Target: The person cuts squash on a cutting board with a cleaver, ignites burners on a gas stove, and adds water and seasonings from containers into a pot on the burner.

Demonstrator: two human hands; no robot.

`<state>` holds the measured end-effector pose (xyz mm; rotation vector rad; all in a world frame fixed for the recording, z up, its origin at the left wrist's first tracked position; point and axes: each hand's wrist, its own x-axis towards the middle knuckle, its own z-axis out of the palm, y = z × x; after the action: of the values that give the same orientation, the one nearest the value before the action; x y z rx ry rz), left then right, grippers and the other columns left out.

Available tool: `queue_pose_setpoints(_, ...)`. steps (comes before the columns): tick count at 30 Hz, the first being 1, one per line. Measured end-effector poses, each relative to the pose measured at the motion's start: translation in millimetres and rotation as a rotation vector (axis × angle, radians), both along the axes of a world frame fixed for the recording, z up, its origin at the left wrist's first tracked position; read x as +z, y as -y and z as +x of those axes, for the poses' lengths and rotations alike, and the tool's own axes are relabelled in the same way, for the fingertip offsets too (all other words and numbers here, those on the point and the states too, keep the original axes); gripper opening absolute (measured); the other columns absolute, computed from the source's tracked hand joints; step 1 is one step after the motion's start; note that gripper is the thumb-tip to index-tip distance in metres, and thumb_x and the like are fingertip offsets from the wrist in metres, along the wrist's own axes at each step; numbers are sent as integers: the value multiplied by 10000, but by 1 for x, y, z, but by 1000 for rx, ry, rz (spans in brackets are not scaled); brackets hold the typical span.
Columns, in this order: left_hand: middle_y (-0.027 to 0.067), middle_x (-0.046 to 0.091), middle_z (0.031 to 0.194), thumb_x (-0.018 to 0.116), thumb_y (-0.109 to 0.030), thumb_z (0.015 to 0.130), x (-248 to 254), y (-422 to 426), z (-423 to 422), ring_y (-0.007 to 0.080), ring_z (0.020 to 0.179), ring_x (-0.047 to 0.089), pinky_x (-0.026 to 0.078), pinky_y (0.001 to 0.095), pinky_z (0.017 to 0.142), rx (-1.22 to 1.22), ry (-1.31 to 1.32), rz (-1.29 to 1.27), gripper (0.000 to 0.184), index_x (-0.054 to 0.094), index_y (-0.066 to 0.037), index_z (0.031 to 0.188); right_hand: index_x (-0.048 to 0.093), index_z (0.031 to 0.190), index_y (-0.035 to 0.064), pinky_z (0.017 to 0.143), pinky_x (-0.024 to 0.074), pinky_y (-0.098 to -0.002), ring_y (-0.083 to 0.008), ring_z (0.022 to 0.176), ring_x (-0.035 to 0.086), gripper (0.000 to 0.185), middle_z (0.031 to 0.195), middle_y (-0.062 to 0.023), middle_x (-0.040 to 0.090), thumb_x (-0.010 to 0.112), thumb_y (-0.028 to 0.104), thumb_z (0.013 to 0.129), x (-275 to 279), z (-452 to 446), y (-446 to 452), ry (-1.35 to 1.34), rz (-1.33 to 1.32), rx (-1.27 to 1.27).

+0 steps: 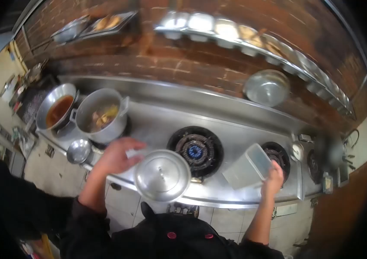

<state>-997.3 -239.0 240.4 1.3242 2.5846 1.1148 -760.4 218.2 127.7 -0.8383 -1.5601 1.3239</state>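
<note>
My right hand (273, 180) grips the rim of a translucent plastic container (241, 170), which is tilted over the steel stove top. My left hand (121, 156) is apart from it, fingers stretched out beside a round metal lid (162, 176) at the counter's front edge. Whether a pot stands under the lid, I cannot tell. Between lid and container, a burner (195, 151) shows a blue flame. Left of it, a large metal pot (86, 125) holds chunks of food.
A pan (41, 116) with reddish-brown liquid stands far left, with a small metal bowl (79, 151) near the front edge. Another burner (283, 162) lies behind the container. Wall racks hold metal trays (200, 22), and a metal basin (267, 88) leans at the back wall.
</note>
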Motion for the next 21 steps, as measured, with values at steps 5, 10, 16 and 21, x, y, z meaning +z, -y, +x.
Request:
queue_pose_setpoints(5, 127, 656, 909, 675, -238, 809, 91, -131, -51, 228, 810, 632, 505, 350, 741, 156, -283, 195, 344, 648, -36, 1086, 580, 1168, 31, 423, 351, -195, -74, 647, 516, 374, 940, -31, 606, 518, 149, 818, 20, 86, -48, 103, -199, -174)
queue_pose_setpoints(10, 174, 671, 917, 653, -296, 818, 188, -200, -170, 299, 852, 648, 504, 366, 766, 477, -582, 231, 332, 664, -56, 1047, 584, 1157, 0, 579, 444, -224, -125, 782, 572, 376, 957, -82, 617, 488, 76, 801, -14, 149, -95, 60, -83, -188)
queue_pose_setpoints(16, 197, 669, 994, 658, -361, 808, 241, -236, -294, 337, 947, 639, 489, 396, 825, 677, -408, -5, 381, 689, -29, 992, 573, 1156, 20, 552, 430, -232, -125, 739, 565, 335, 970, -87, 589, 481, 74, 838, -20, 212, -87, 27, -230, -447)
queue_pose_setpoints(21, 212, 652, 1072, 668, -329, 785, 234, -264, -306, 347, 1072, 601, 466, 406, 902, 729, -322, -193, 369, 704, -10, 967, 578, 1153, 58, 395, 298, -228, -79, 531, 438, 350, 823, -18, 528, 481, 130, 825, -60, 253, -94, 163, -165, -524)
